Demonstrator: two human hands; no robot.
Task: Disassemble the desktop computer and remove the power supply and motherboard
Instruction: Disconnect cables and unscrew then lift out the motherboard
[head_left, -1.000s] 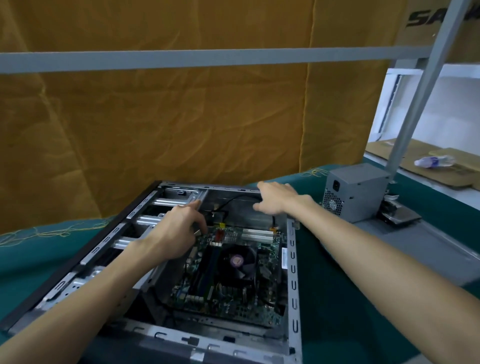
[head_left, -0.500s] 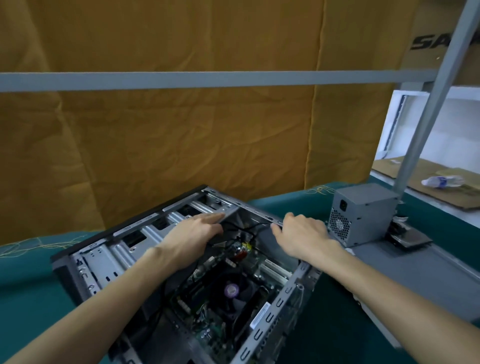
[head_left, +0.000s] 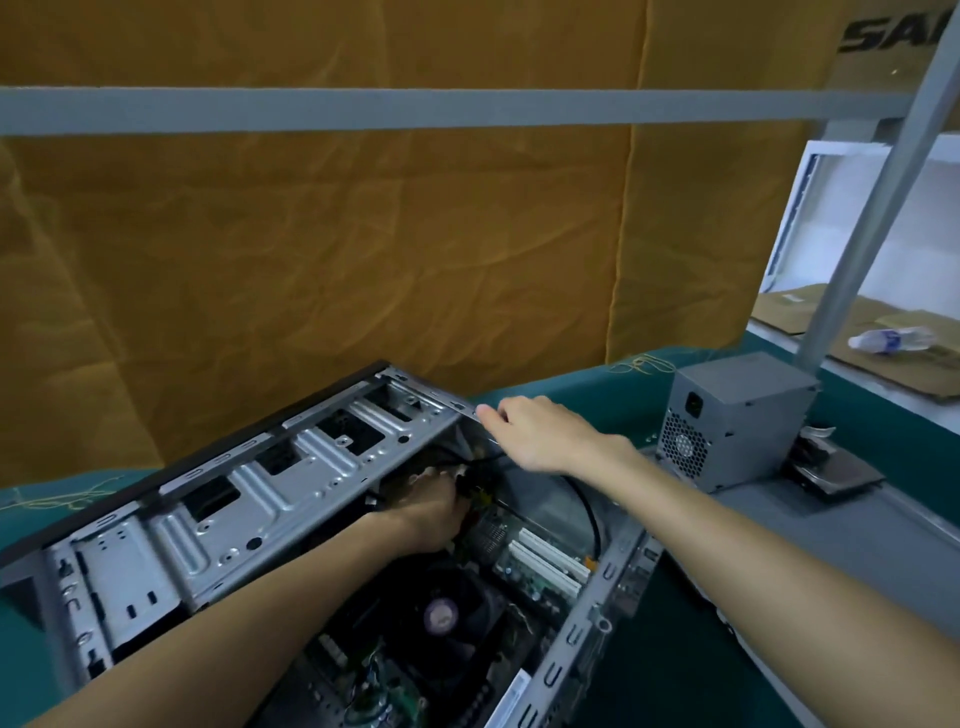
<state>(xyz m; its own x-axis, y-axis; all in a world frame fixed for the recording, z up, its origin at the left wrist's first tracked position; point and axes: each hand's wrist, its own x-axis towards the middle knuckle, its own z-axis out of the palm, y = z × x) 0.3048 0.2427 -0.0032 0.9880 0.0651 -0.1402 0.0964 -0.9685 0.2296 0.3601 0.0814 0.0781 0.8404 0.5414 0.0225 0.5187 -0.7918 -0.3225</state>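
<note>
So we've got the left hand (head_left: 431, 512) down inside the case (head_left: 249, 499) right at the motherboard's (head_left: 540, 561) far corner, grip hidden, while the right hand (head_left: 530, 434) curls over the case's far rim, PSU (head_left: 737, 421) already out beside the case.

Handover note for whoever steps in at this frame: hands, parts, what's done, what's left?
Left hand: deep in the case, at the cables by the motherboard's far end; its grip is hidden.
Right hand: holds the case's far rim.
Power supply: out, standing on the table to the right.
Motherboard: in the case, fan on it.
Left: free the cables, lift the board out.
</note>
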